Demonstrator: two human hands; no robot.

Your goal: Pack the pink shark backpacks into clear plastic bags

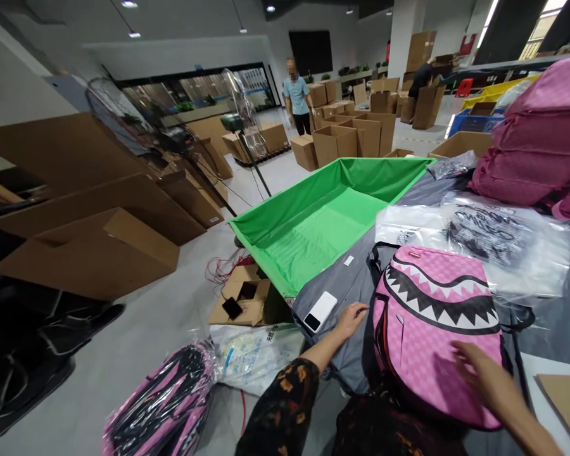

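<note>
The white sack [261, 360] carries Chinese characters starting 天; black script on the clear plastic bag [546, 253] and the pink backpack's [434, 354] red tag [415, 254] are unreadable.

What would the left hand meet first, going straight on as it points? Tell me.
The left hand would probably meet the side of the pink backpack first, though its height is hard to judge.

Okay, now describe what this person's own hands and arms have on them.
The left hand wears no glove, and its wrist shows no watch. A black sleeve with an orange-brown floral print ends on that forearm. The right hand is also gloveless; its forearm is uncovered as far as the picture shows, with no sleeve in view.
</note>
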